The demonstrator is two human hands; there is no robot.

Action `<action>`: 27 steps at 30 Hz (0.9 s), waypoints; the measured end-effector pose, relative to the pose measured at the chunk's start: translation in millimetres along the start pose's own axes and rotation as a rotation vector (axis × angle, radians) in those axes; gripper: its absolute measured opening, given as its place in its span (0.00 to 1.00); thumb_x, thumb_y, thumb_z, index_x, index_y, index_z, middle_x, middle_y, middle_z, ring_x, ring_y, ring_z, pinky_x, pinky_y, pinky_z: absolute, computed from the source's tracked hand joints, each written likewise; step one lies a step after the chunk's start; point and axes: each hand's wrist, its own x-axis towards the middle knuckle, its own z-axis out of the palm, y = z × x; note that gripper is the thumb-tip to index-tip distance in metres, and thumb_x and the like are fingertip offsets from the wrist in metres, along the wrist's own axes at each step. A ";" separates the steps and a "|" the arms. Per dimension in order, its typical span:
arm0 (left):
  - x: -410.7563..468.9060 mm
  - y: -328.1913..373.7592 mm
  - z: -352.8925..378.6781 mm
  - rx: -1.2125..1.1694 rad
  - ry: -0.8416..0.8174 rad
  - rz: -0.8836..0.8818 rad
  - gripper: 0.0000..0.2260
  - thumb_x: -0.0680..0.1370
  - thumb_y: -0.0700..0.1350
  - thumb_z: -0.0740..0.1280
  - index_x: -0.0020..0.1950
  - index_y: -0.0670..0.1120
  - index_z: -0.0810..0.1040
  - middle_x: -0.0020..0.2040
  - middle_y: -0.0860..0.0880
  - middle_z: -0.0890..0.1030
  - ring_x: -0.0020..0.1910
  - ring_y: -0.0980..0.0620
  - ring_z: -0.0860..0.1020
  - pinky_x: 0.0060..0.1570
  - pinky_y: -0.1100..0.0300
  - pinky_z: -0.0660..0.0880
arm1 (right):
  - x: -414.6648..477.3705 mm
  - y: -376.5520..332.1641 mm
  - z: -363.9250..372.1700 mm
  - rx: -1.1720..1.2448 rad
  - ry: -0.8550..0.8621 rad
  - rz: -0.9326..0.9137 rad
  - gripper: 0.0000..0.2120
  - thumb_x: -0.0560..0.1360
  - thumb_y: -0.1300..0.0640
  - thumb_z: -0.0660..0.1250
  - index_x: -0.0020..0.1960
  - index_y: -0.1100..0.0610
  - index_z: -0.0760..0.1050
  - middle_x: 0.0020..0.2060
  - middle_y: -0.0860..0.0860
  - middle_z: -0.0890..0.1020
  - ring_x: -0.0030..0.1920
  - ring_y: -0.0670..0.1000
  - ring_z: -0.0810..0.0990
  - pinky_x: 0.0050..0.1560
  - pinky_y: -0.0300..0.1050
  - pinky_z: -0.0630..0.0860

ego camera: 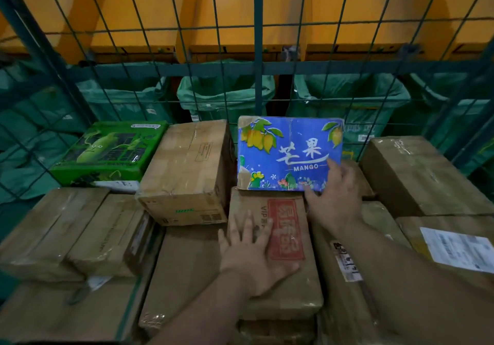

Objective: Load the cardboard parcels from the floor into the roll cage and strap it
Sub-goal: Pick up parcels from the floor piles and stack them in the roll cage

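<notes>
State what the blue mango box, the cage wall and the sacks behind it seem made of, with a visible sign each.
Blue mango box: printed cardboard, probably; brown board shows at worn corners. Cage wall: painted metal, seemingly; thin rigid green wire grid. Sacks: likely woven plastic; limp, creased, faintly shiny.

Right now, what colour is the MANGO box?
The mango box is blue with yellow mangoes and green leaves; best seen in the head view.

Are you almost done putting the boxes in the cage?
Many parcels, like the green box, already sit stacked inside the roll cage. The right hand grips the blue mango box while the left hand rests flat on the red-labelled box. No strap shows yet, and the floor is out of view, so more parcels may wait.
</notes>
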 end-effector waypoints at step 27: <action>-2.7 -5.4 21.8 0.108 0.030 0.016 0.48 0.65 0.86 0.40 0.77 0.66 0.26 0.79 0.48 0.26 0.75 0.38 0.21 0.76 0.35 0.42 | 124.5 -22.5 -16.7 0.661 0.054 0.599 0.38 0.72 0.30 0.68 0.63 0.63 0.77 0.55 0.55 0.82 0.52 0.54 0.82 0.57 0.49 0.78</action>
